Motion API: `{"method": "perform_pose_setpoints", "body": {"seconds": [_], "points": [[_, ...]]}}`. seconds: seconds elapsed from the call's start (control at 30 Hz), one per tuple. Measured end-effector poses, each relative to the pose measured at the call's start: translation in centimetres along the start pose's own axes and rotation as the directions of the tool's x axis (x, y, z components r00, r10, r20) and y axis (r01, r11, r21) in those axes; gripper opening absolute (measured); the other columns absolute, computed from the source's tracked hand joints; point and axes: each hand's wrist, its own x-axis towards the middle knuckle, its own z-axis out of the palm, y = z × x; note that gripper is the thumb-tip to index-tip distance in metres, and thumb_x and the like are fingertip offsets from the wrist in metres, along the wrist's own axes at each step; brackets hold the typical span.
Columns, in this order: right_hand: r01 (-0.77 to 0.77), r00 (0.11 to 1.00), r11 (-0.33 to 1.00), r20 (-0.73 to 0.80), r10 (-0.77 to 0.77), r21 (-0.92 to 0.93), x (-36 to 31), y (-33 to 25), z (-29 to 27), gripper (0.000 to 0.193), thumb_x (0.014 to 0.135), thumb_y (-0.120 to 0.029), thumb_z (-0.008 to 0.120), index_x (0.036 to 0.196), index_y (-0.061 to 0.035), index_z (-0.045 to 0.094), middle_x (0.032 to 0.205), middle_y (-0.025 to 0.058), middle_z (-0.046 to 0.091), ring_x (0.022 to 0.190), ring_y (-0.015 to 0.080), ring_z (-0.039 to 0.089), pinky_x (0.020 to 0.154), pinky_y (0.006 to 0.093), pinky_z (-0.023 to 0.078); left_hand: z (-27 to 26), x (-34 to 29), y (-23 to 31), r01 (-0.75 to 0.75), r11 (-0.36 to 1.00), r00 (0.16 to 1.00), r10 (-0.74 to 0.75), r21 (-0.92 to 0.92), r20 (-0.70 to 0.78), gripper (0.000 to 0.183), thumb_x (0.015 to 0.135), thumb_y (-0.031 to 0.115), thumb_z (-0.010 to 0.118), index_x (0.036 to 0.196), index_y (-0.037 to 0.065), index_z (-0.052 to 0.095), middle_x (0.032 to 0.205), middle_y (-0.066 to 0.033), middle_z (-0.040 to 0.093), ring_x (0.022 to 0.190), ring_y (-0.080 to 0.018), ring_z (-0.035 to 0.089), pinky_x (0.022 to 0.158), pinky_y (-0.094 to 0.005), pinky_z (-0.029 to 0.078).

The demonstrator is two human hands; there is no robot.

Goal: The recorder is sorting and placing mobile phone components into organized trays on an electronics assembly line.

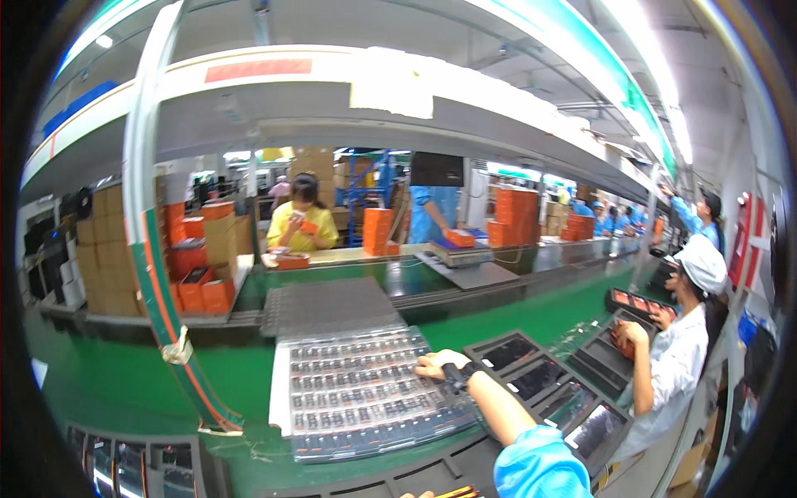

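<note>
My right hand (440,363) reaches over the right side of a clear plastic blister tray (374,417), its wrist in a black band and its arm in a blue sleeve. Its fingers are bent down together at the tray's pockets; whatever they pinch is too small to make out. Rows of small dark parts (357,396) fill the tray. Just a sliver of my left hand (417,495) shows at the bottom edge, its fingers mostly out of view. Beside it lie thin orange-and-black pieces (458,492), cut off by the frame.
Black foam trays (535,378) with dark-screened devices run along the right; another black tray (149,465) lies lower left. Grey stacked trays (332,305) stand behind the blister tray. A taped post (170,307) rises at left. A white-capped co-worker (672,340) handles orange-coloured items at right.
</note>
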Motion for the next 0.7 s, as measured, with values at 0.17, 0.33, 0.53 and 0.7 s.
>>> {"method": "perform_pose_setpoints", "body": {"seconds": [0.17, 0.33, 0.53, 0.7], "points": [[-0.057, 0.980, 0.998, -0.192, 0.055, -0.003, -1.4, -0.5, -0.9, 0.027, 0.086, -0.009, 0.057, 0.112, -0.0080, 0.060, 0.105, 0.0099, 0.061, 0.098, 0.0277, 0.066, 0.078, 0.0390, 0.057, 0.0, 0.6, 0.0, -0.012, 0.999, 1.000, 0.013, 0.043, -0.006, 0.074, 0.075, 0.044, 0.080, 0.133, 0.007, 0.053, 0.098, -0.0113, 0.066, 0.082, -0.0283, 0.069, 0.067, -0.0382, 0.055], [0.027, 0.939, 0.989, -0.344, 0.025, 0.147, -6.0, -8.5, -9.2, 0.031, 0.081, -0.001, 0.061, 0.111, -0.0068, 0.060, 0.100, 0.0108, 0.061, 0.094, 0.0308, 0.066, 0.077, 0.0397, 0.056, 0.0, 0.6, 0.3, -0.004, 1.000, 1.000, 0.005, 0.026, -0.011, 0.075, 0.075, 0.045, 0.080, 0.133, 0.007, 0.053, 0.096, -0.0113, 0.066, 0.078, -0.0288, 0.068, 0.066, -0.0382, 0.055], [-0.039, 0.995, 0.984, -0.083, 0.054, 0.176, -18.9, -20.1, -14.9, 0.016, 0.084, -0.010, 0.058, 0.098, -0.0043, 0.053, 0.090, 0.0099, 0.057, 0.079, 0.0278, 0.066, 0.064, 0.0369, 0.056, -1.1, 0.5, 0.5, 0.040, 0.998, 0.999, -0.042, 0.051, 0.035, 0.074, 0.075, 0.046, 0.080, 0.132, 0.007, 0.056, 0.092, -0.0107, 0.065, 0.074, -0.0281, 0.067, 0.064, -0.0370, 0.054], [-0.234, 0.956, 0.937, -0.112, 0.270, 0.259, -24.2, -23.5, -13.3, 0.017, 0.085, -0.011, 0.063, 0.100, -0.0070, 0.058, 0.082, 0.0045, 0.058, 0.074, 0.0223, 0.066, 0.059, 0.0315, 0.054, -0.9, 0.5, 0.6, 0.038, 0.998, 0.999, -0.040, 0.059, 0.025, 0.074, 0.073, 0.042, 0.082, 0.132, 0.006, 0.055, 0.089, -0.0113, 0.064, 0.075, -0.0285, 0.066, 0.065, -0.0387, 0.053]]}}
